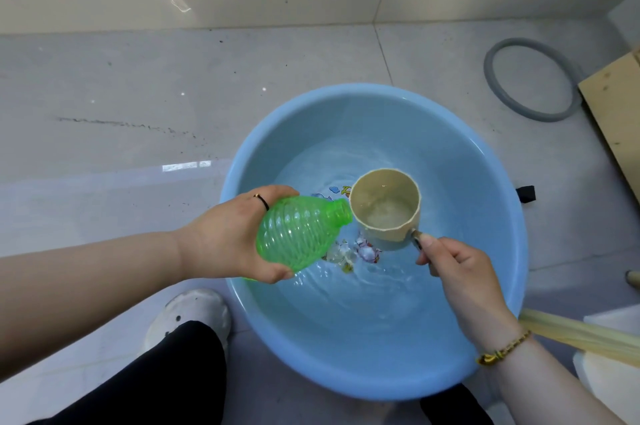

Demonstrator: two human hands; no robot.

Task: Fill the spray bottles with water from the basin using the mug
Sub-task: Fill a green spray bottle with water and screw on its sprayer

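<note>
Head view: left hand (228,234) grips a green ribbed spray bottle (298,234) at centre frame, tilted with its open neck pointing right and touching the rim of a beige mug (384,206). Right hand (457,272), lower right of centre, pinches the mug's handle; a little water shows in the mug. Both are held over the water-filled blue basin (498,154) on the tiled floor (121,106).

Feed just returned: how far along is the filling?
Done: the beige plastic mug holds water. In hand: left hand tilts the capless ribbed green plastic bottle, mouth at the mug's rim, over the blue plastic basin; right hand grips the mug's handle. Left: pouring it in.
</note>
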